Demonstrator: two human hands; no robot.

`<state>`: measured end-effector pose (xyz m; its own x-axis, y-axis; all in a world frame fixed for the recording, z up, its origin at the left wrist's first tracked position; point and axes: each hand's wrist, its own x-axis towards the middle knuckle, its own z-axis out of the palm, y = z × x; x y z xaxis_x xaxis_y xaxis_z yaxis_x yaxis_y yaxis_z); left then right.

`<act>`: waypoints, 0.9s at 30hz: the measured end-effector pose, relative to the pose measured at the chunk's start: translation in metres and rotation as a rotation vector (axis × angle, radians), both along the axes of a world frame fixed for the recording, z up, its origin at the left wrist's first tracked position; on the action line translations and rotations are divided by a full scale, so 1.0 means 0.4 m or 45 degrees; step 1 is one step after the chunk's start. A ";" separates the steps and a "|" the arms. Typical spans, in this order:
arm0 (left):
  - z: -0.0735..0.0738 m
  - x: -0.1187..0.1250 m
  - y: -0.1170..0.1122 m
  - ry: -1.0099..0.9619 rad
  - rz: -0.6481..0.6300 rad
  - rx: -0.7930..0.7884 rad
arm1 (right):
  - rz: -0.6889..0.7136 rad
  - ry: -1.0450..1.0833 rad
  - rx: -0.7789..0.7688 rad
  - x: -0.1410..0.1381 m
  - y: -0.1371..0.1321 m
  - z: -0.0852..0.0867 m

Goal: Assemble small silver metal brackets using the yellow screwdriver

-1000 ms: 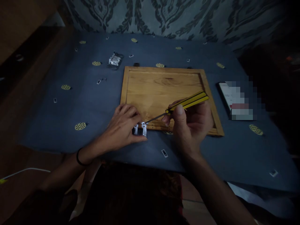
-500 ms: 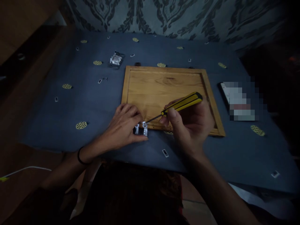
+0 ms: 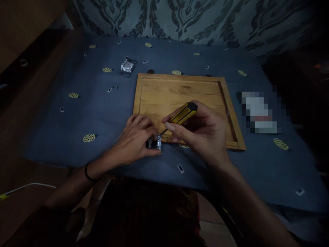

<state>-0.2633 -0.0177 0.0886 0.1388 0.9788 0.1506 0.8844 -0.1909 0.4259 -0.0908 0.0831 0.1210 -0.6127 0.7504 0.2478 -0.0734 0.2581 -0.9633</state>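
My right hand (image 3: 203,132) is closed around a yellow and black screwdriver (image 3: 183,113), its shaft slanting down to the left. The tip meets a shiny metal latch-like fitting (image 3: 159,142) at the near edge of a framed wooden panel (image 3: 177,96). My left hand (image 3: 137,135) pinches this fitting against the panel, thumb on the near side and fingers on the wood. Part of the fitting is hidden behind the fingers. Any screw under the tip is too small to make out.
Further back on the blue patterned cloth (image 3: 89,75) lies a clear bag of metal parts (image 3: 127,66). A few tiny screws (image 3: 116,87) lie left of the panel. To the right is a blurred-out flat object (image 3: 258,111). A patterned wall (image 3: 180,20) stands behind.
My right hand has moved left, closer to the fitting, and the screwdriver is turned to a steeper angle. My left hand stays in place on the fitting.
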 end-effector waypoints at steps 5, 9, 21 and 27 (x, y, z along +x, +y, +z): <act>0.006 0.002 0.001 0.009 0.002 -0.028 | 0.141 -0.022 -0.011 -0.006 0.013 0.001; 0.003 0.003 0.000 0.023 0.006 -0.010 | 0.218 0.035 -0.030 -0.014 0.021 -0.009; 0.009 0.000 -0.001 -0.011 -0.005 -0.035 | -0.130 0.237 0.041 -0.021 0.024 -0.032; 0.011 -0.001 0.002 -0.004 -0.011 -0.057 | -0.114 0.223 0.020 -0.021 0.018 -0.035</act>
